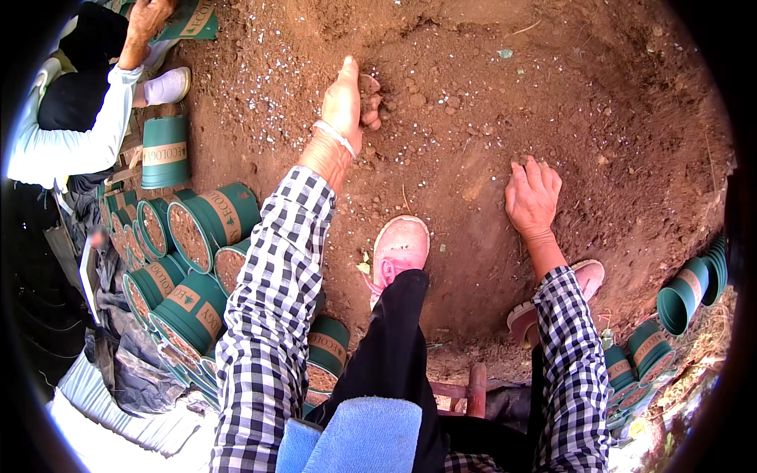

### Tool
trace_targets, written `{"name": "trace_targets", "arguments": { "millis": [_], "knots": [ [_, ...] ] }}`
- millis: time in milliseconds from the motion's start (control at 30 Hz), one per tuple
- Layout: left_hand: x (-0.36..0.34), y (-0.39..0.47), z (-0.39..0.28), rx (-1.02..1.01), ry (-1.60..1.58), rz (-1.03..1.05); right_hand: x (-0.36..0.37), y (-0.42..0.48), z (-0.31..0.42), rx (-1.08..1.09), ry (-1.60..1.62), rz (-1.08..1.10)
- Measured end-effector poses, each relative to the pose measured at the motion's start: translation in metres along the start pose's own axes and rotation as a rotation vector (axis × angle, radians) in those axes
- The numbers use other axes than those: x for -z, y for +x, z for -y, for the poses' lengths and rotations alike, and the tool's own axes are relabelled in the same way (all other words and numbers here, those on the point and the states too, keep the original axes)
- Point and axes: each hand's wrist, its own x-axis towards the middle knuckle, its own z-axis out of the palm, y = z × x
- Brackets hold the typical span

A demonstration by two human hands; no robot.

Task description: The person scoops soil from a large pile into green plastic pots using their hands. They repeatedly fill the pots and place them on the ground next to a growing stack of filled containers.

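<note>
My left hand (344,106), with a pale bracelet at the wrist, is turned on edge over brown soil (449,112) dotted with white granules. Its thumb points away from me and the soil-covered fingers curl inward; whether soil is held in the palm is hidden. Farther right, my right hand (532,195) is palm down, its fingers slightly apart and the fingertips against the soil. Between the two hands, nearer to me, is my pink shoe (402,242).
Soil-filled green pots (214,222) lie stacked on their sides at left, beside an overturned green pot (164,152). A co-worker's hand (148,23) touches another pot (192,23). Nested green pots (683,295) lie at right, above filled pots (650,352). A blue cloth (366,434) covers my lap.
</note>
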Motion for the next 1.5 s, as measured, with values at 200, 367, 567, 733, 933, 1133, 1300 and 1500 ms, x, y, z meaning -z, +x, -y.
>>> {"name": "trace_targets", "arguments": {
  "millis": [200, 367, 567, 733, 933, 1133, 1300, 1500],
  "knots": [
    [0.009, -0.001, 0.015, -0.093, -0.376, 0.381, 0.001, -0.001, 0.000, -0.004, 0.006, 0.021],
    [0.008, -0.002, 0.022, -0.162, -0.251, 0.285, 0.002, 0.000, 0.000, -0.006, 0.013, 0.021],
    [0.002, -0.004, 0.007, -0.208, -0.150, 0.180, 0.002, 0.001, 0.001, -0.005, 0.001, 0.009],
    [0.006, -0.009, 0.008, -0.338, 0.216, 0.153, -0.001, 0.000, 0.002, -0.002, -0.004, 0.006],
    [0.023, -0.053, 0.069, -0.656, 0.806, -0.073, 0.000, -0.004, -0.001, -0.011, -0.025, 0.063],
    [0.018, -0.080, 0.156, -0.340, 1.041, -0.156, 0.019, 0.002, -0.007, 0.014, 0.054, 0.277],
    [0.025, -0.072, 0.175, -0.470, 1.193, -0.146, 0.092, 0.035, -0.021, 0.159, 0.165, 0.596],
    [0.048, -0.082, 0.160, -0.334, 0.930, -0.237, 0.087, 0.003, 0.016, 0.191, 0.125, 0.501]
  ]
}}
